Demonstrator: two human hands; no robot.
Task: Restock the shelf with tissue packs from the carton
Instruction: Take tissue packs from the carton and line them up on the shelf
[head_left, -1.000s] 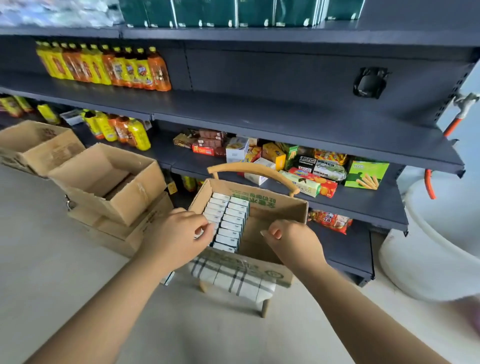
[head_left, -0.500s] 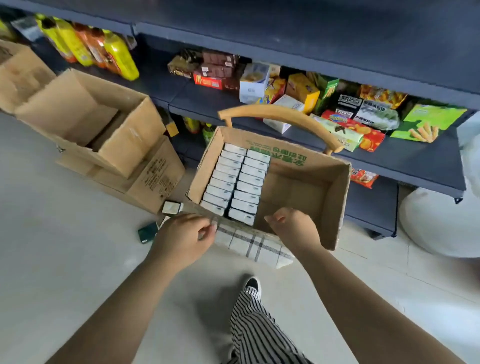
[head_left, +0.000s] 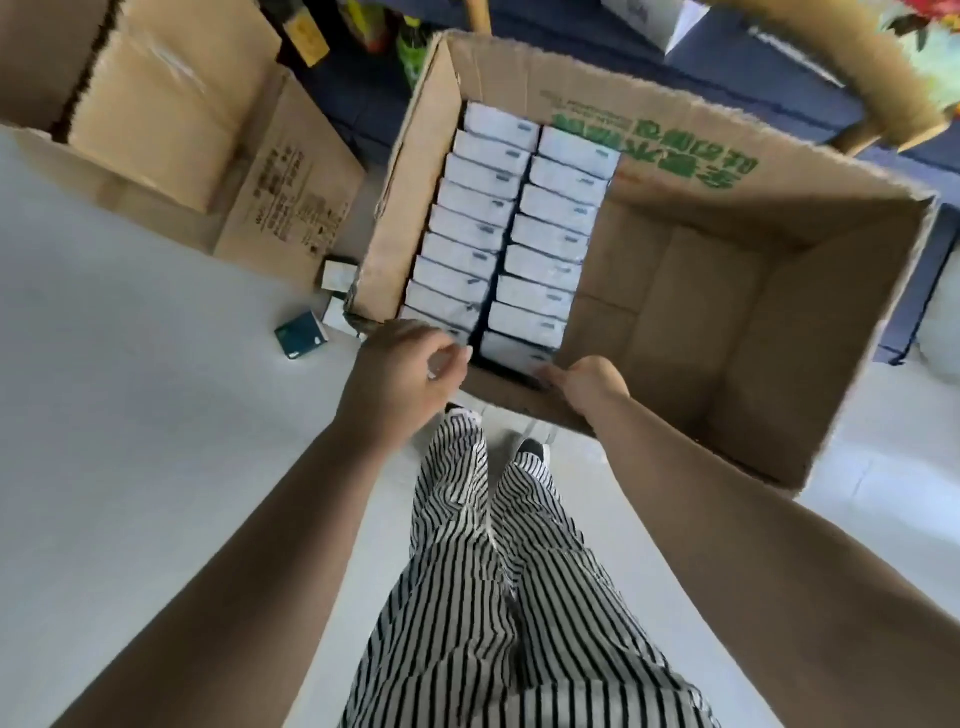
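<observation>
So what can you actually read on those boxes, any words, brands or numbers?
Open carton, far inner wall: large green characters, seen upside down, not legible.
Side carton on the left: dark printed lines, too blurred to read.
Tissue packs: small dark marks, too small to read.
Dark green pack on the floor: no readable text.

Bright, even daylight; slight motion blur, wide-angle edge distortion.

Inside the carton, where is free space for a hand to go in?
The right half of the carton is bare, bordered by the right-hand row of tissue packs and the right wall. The left half is crowded: two tight rows against the left wall.
</observation>
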